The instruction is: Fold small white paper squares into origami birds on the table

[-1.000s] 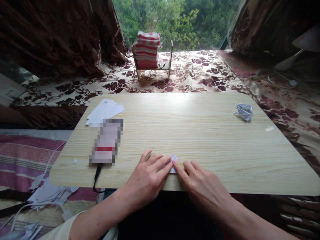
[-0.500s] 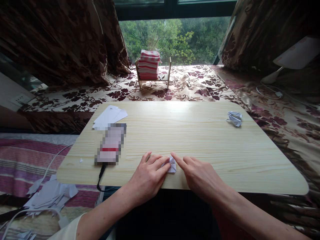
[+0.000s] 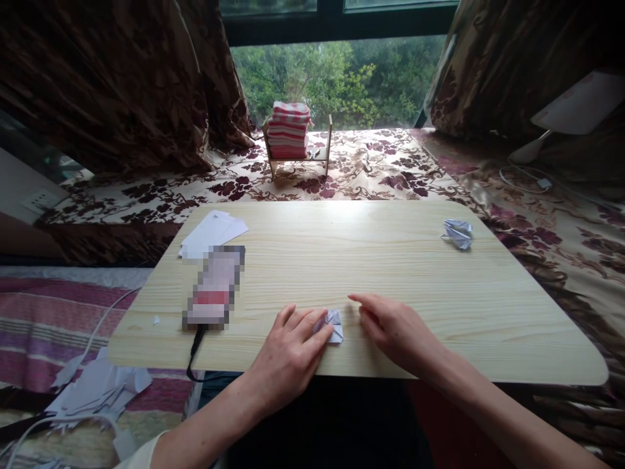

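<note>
A small folded piece of white paper (image 3: pixel 334 326) lies near the front edge of the light wooden table (image 3: pixel 390 273). My left hand (image 3: pixel 291 352) rests flat on the table with its fingers stretched out, the fingertips pressing the paper's left side. My right hand (image 3: pixel 393 326) hovers just right of the paper, not touching it, index finger extended and the other fingers loosely curled, holding nothing.
A crumpled folded paper (image 3: pixel 458 232) sits at the table's far right. White sheets (image 3: pixel 213 231) and a blurred device (image 3: pixel 213 286) with a black cable (image 3: pixel 194 352) lie at the left. A wooden rack with striped cloths (image 3: pixel 291 133) stands by the window. Paper scraps (image 3: pixel 97 384) litter the floor.
My right hand has lifted off the folded paper and drawn back to the right. My left hand stays pressed on the paper. The view has tilted upward.
</note>
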A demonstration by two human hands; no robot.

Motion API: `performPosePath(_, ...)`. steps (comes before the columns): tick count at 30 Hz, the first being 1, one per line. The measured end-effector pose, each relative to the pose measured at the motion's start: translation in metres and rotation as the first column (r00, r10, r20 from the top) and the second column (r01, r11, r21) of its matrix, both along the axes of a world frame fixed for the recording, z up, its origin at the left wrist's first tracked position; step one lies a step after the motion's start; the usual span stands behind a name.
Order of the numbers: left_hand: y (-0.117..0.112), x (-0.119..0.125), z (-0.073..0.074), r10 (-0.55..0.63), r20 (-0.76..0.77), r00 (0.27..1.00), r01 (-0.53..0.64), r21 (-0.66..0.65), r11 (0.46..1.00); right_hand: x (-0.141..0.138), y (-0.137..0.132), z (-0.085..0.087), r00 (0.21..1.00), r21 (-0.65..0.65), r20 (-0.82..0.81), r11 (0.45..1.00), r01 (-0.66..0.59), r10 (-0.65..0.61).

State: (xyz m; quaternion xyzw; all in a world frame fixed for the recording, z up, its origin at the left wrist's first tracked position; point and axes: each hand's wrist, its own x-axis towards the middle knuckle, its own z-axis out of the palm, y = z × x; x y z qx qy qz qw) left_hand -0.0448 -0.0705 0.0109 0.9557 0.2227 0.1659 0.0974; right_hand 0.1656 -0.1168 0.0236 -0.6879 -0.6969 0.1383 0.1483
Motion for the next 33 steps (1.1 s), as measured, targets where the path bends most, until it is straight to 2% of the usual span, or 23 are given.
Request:
performPosePath(2, -0.001, 0.0, 0.002, 0.013, 0.023, 1.0, -0.013, 0.016, 1.0, 0.006, -0.002, -0.003, 0.996, 0.007, -0.086, 0.999, 0.036, -0.035)
performPosePath(6, 0.003, 0.003, 0.006, 0.012, 0.047, 0.999, -0.013, 0.016, 1.0, -0.002, 0.001, -0.005, 0.991, -0.021, -0.133, 1.0, 0.008, -0.011)
performPosePath(10, 0.009, 0.007, 0.005, -0.001, 0.027, 1.0, 0.0, 0.009, 1.0, -0.014, 0.01, -0.001, 0.992, -0.087, -0.126, 0.996, 0.005, -0.016)
performPosePath(16, 0.011, 0.006, 0.001, 0.0, 0.016, 1.0, 0.0, 0.008, 1.0, -0.016, 0.016, 0.004, 0.99, -0.162, -0.136, 0.987, 0.018, -0.04)
performPosePath(33, 0.016, 0.003, -0.003, -0.076, 0.047, 0.996, 0.076, 0.004, 0.997, -0.014, 0.018, 0.001, 0.991, -0.172, -0.125, 0.983, -0.069, 0.048)
